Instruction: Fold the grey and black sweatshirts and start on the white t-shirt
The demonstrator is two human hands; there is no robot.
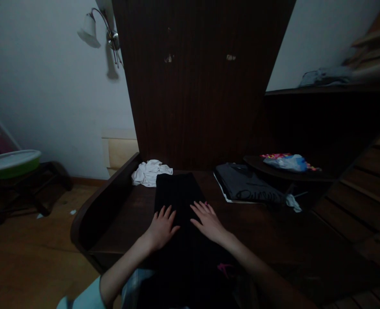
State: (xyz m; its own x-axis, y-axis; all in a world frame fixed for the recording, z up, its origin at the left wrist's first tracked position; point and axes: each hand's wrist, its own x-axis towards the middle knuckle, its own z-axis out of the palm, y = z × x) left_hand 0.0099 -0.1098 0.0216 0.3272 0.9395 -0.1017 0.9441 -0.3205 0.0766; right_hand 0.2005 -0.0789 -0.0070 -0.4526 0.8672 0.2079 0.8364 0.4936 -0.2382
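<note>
Black garment [177, 195] lies lengthwise on a dark wooden bench [125, 219], its far end at twelve o'clock and its near part running down to six o'clock, in the head view, with twelve straight ahead of the wearer. A curved armrest [104, 206] bounds the bench at nine o'clock, and a tall dark panel [196, 103] rises at twelve. Bench surface shows on both flanks of the garment, wider toward three o'clock.

Two hands press palm-down on the cloth: the left hand [162, 227] near its left edge, the right hand [209, 223] near its right, with a strip of black fabric between them. Fingers on both are extended and slightly spread, thumbs angled inward, gripping nothing.

Crumpled white cloth [149, 174] sits at eleven o'clock, beside the garment's far end. At two o'clock lies a dark grey folded item [246, 184] with lettering; beyond it, a curved shelf [256, 164] bears a blue-and-white packet [286, 163], its contents impossible to tell. A green basin [19, 167] with a pale top stands on a dark stool [55, 174] at ten o'clock, its inside hidden.
</note>
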